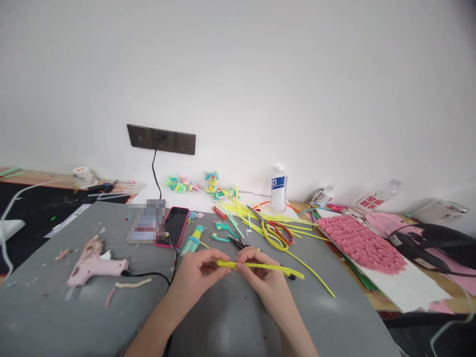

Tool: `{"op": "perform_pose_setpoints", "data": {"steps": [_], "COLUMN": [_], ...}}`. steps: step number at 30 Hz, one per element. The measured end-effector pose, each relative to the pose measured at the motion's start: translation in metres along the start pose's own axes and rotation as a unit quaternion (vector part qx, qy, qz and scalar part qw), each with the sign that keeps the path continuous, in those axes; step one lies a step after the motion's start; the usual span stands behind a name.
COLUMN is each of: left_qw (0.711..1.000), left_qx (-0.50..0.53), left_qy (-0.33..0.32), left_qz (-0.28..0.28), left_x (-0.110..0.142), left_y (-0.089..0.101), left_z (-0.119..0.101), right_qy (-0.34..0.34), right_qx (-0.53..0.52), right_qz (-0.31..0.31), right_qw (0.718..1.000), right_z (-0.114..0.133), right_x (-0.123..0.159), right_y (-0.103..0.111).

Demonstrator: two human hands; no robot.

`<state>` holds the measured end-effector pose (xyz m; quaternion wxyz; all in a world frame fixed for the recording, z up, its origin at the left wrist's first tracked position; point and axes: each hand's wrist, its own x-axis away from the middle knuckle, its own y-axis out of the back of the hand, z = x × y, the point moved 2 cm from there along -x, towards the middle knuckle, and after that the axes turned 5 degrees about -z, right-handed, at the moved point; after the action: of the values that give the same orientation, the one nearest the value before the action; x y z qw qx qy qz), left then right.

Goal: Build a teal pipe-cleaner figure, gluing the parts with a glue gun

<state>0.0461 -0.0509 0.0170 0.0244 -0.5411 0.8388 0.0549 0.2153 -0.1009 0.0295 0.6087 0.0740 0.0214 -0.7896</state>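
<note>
A bundle of yellow pipe cleaners (273, 267) lies between my two hands, its loose end reaching to the right. My left hand (199, 277) pinches the left end with thumb and fingertips. Close beside it, my right hand (265, 277) grips the same pipe cleaners nearer their middle. Partly hidden behind my right hand are pliers (238, 242) with dark jaws. Just beyond my hands lie a teal and yellow pipe-cleaner figure (193, 240) and a smaller teal piece (223, 233). Yellow-handled scissors (273, 235) rest on more yellow pipe cleaners (305, 229).
On the left of the grey mat (208, 327) lies a pink glue gun (98, 265) with a black cord. A pink-edged phone (174, 225) is behind my left hand. A water bottle (278, 191) stands by the wall. Pink woven work (362, 243) lies on the right.
</note>
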Motion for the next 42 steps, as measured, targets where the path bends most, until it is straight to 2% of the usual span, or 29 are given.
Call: {"op": "perform_pose_setpoints", "data": {"steps": [9, 15, 18, 25, 38, 42], "left_qw": [0.999, 1.0, 0.999, 0.996, 0.988, 0.987], "left_qx": [-0.029, -0.006, 0.013, 0.017, -0.021, -0.022], "left_qy": [-0.011, -0.01, -0.009, -0.023, -0.069, -0.073], "left_qz": [-0.034, -0.026, -0.045, -0.081, -0.14, -0.138], "left_x": [0.003, 0.005, 0.004, 0.003, 0.009, 0.011], "left_y": [-0.001, -0.002, -0.003, -0.004, -0.007, -0.009], "left_z": [-0.003, -0.001, 0.0, 0.003, -0.005, -0.006], "right_qy": [0.022, 0.027, 0.028, 0.082, 0.046, 0.041], "right_qx": [0.004, 0.008, 0.022, 0.08, 0.073, 0.054], "right_qz": [-0.029, -0.027, -0.036, -0.077, -0.13, -0.137], "right_qw": [0.999, 0.999, 0.999, 0.99, 0.988, 0.988], "right_z": [-0.003, -0.005, -0.006, -0.003, -0.003, -0.001], "right_x": [0.004, 0.004, 0.005, 0.006, 0.011, 0.013], "right_y": [-0.007, -0.006, -0.005, -0.004, -0.013, -0.014]}}
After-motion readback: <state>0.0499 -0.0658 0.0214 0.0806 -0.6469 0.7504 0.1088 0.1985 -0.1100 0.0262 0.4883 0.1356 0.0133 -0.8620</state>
